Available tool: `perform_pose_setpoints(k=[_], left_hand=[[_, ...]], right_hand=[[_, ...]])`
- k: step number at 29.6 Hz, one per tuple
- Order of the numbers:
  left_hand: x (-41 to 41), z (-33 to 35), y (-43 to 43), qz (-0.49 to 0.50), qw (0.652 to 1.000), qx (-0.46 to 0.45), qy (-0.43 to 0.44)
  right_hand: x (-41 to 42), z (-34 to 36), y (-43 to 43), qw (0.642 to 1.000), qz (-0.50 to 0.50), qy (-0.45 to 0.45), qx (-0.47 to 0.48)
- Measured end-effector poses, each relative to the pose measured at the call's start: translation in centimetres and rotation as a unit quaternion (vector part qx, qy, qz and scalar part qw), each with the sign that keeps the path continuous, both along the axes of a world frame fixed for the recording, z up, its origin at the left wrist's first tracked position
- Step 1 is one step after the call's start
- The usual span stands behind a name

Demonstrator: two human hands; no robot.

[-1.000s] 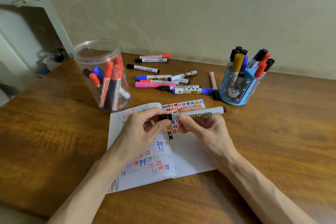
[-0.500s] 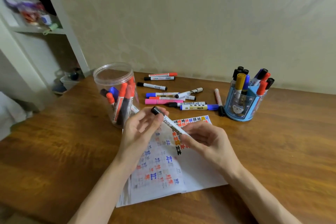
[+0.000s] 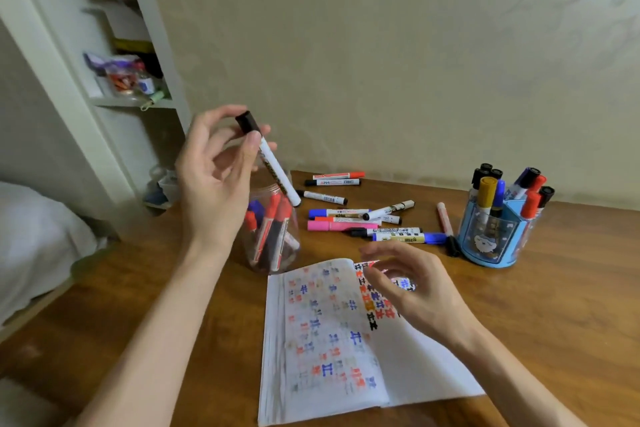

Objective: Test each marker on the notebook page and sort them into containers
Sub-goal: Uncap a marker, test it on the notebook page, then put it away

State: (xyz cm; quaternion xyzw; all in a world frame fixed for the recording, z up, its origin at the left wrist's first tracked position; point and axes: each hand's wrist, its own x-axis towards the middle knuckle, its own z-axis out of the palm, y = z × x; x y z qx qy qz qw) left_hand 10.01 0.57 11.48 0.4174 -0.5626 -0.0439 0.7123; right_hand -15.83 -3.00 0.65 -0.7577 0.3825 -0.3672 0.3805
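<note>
Black-capped white marker (image 3: 273, 166) held tilted, cap up, by the left hand (image 3: 214, 184) above the clear jar (image 3: 273, 236), right hand (image 3: 412, 284) held loosely curled over the open notebook (image 3: 329, 340), loose markers (image 3: 360, 222) scattered on the worktop (image 3: 554, 288), blue holder (image 3: 491, 239) filled with markers

Two containers stand on the surface (image 3: 571, 288): one clear jar (image 3: 265, 188) at centre left and one blue holder (image 3: 509, 243) at the right. Nine markers stand in the holder: four black-capped, two red, one blue, one dark blue and one yellow. In the jar at least five show, three with red caps, one with a blue cap and one dark barrel; the full count cannot be told through the plastic. The loose markers (image 3: 341, 226) lying mid-frame number ten, perhaps eleven where they overlap. One black-capped marker (image 3: 273, 166) is in the left grip (image 3: 214, 177), upper centre-left. One open notebook (image 3: 329, 340) lies at bottom centre.
</note>
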Motion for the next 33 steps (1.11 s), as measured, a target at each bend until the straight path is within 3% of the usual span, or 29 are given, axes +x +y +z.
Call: perform_pose_setpoints(k=[5,9,17,27,33], left_hand=[[3.1,3.1,-1.6,0.068,0.996,-0.045,-0.019],[5.0,2.3,-3.1,0.13,0.99,0.027,-0.057],[6.9,-0.6,-3.9,0.159,0.967,0.148,-0.134],[7.3,-2.8,-4.4,0.172,0.95,0.234,-0.113],[5.6,-3.1,-2.6,0.205,0.966,0.128,-0.089]], right_hand=[[1.3,0.7,-1.2,1.0,-0.01,-0.028,-0.007],[3.2,0.8,-1.8,0.999,0.002,-0.034,-0.016],[4.9,1.1,-3.1,0.999,0.02,-0.026,-0.017],[4.6,0.6,-4.1,1.0,0.007,-0.019,-0.002],[4.5,0.5,-5.1,0.999,-0.036,-0.012,-0.018]])
